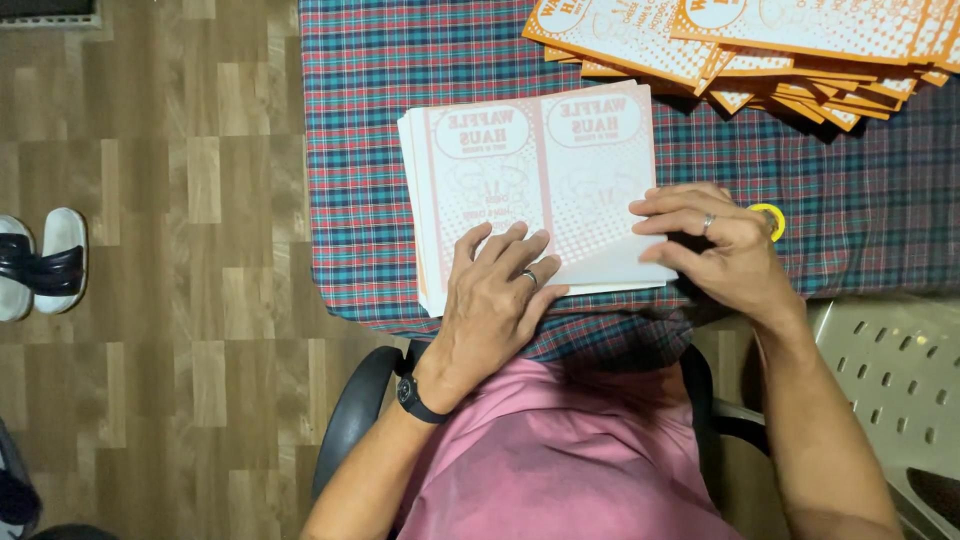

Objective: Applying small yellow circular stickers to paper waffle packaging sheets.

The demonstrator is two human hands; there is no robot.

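plaid tablecloth (400, 60) | L hand (495, 300) flat, open, pinning pink sheet stack (530, 190) | R hand (715, 245) pinching top sheet's corner, fold just begun | orange pile (760, 50) untouched

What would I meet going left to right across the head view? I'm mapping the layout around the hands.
Sandals on the floor → left hand flat on the pink printed sheets → right hand lifting the top sheet's corner → yellow ring → beige plastic chair.

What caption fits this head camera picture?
Left hand flat on pink printed sheets, right hand folding a corner.
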